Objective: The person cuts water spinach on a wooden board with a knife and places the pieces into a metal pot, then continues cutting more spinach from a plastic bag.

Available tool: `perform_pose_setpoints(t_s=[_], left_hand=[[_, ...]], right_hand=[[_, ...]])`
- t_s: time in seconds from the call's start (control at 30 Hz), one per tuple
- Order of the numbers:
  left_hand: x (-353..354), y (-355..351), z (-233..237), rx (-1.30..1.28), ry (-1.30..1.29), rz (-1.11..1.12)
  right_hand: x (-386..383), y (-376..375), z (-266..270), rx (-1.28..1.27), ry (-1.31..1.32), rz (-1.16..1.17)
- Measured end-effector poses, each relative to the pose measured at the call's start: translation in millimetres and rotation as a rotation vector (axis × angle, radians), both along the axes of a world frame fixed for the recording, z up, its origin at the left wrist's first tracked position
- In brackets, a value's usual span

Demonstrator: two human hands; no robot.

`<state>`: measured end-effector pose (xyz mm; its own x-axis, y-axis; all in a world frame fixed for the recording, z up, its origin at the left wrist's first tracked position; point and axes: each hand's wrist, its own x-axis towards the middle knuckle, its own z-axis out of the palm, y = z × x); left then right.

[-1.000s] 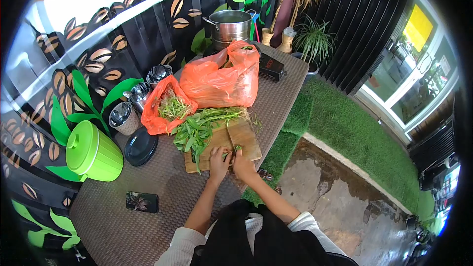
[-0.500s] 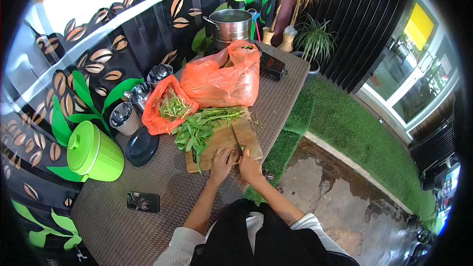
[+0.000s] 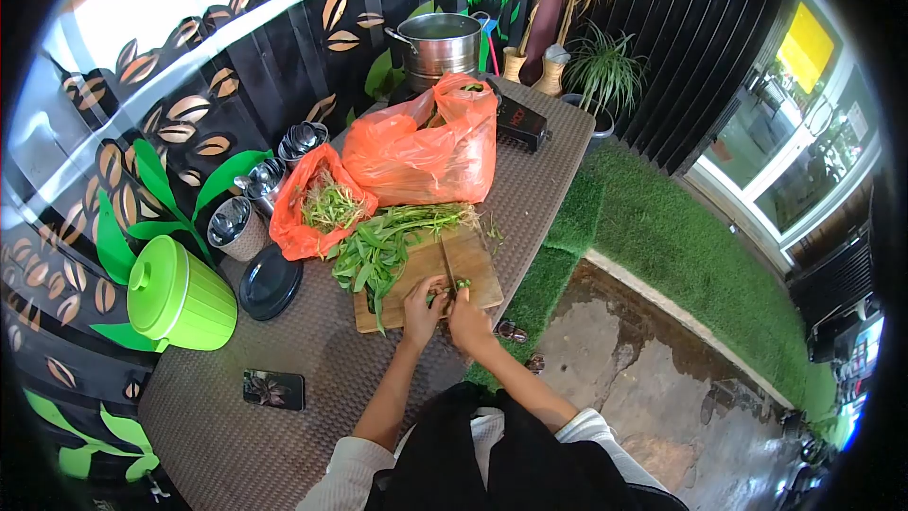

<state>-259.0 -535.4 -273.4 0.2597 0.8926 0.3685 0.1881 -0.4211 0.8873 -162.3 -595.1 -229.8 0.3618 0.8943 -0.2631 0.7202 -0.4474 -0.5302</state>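
Note:
My right hand (image 3: 469,319) is closed round the handle of a knife (image 3: 448,260), whose blade points away from me over the wooden cutting board (image 3: 480,268). Beside it, my left hand (image 3: 422,308) has curled fingers around a small bit of green stem at the blade's left side. More green bits show by the knife near my right thumb. Leafy green stems (image 3: 371,257) lie across the board's far and left edges, with their roots to the right. The knife handle is mostly hidden by my hand.
An open orange bag of trimmed stems (image 3: 326,203) and a fuller orange bag (image 3: 426,151) stand behind the board. Further back is a steel pot (image 3: 445,55). Leftward are a green lidded bucket (image 3: 184,293), cutlery cups (image 3: 241,232), black plates (image 3: 271,281) and a phone (image 3: 274,389).
My right hand has shifted slightly left and down with the knife. Green pieces now show between my hands; the left fingers have drawn up a little.

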Motion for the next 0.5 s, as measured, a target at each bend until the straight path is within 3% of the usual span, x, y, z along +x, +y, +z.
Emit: perform_pose_setpoints(t_s=[0.1, 0.33, 0.5], left_hand=[[-0.2, 1.2, -5.4, 0.002, 0.135, 0.075], [-2.0, 1.1, -4.8, -0.025, 0.05, 0.053], [-3.1, -5.6, 4.9, 0.081, 0.191, 0.051]], right_hand=[[15.8, 9.8, 1.7, -0.01, -0.025, 0.091], [-1.8, -9.6, 3.4, 0.017, -0.08, 0.048], [16.6, 4.5, -0.4, 0.056, 0.031, 0.105]])
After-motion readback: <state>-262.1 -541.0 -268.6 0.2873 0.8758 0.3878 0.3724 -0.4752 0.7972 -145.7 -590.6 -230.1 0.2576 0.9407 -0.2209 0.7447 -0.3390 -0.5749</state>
